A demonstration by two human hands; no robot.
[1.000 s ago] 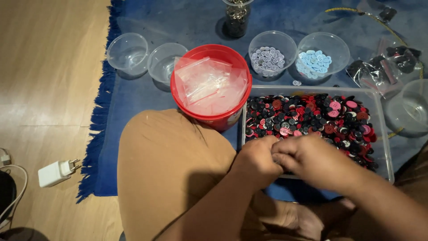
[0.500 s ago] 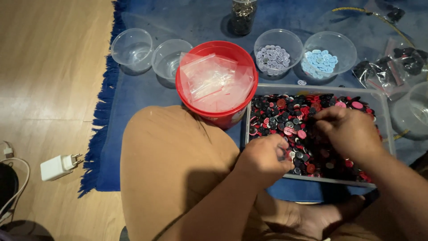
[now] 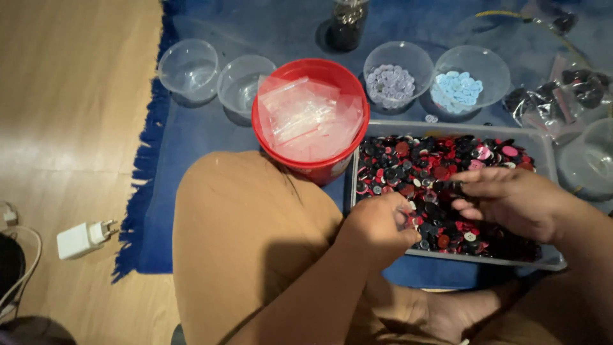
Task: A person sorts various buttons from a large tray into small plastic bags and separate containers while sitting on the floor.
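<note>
The person sat on a blue rug [image 3: 191, 134] with a clear tray [image 3: 543, 144] of red, black and pink buttons [image 3: 434, 172] in front of the bent knee. The left hand [image 3: 378, 225] was curled shut at the tray's near edge, seemingly holding small buttons, though what lay inside the fist could not be told. The right hand [image 3: 511, 201] lay over the pile with its fingers [image 3: 476, 190] stretched out and loosely parted, the tips touching buttons, pinching nothing that showed.

Judging by this, the step in hand was picking buttons out of the mixed pile. Beyond the tray stood a bowl of pale lilac buttons [image 3: 391, 82] and a bowl of light blue buttons [image 3: 457, 91], a red bucket [image 3: 268, 134] of clear plastic bags, and two empty bowls [image 3: 214, 80]. The next move would call for a fine fingertip pinch on one button without dragging its neighbours.
</note>
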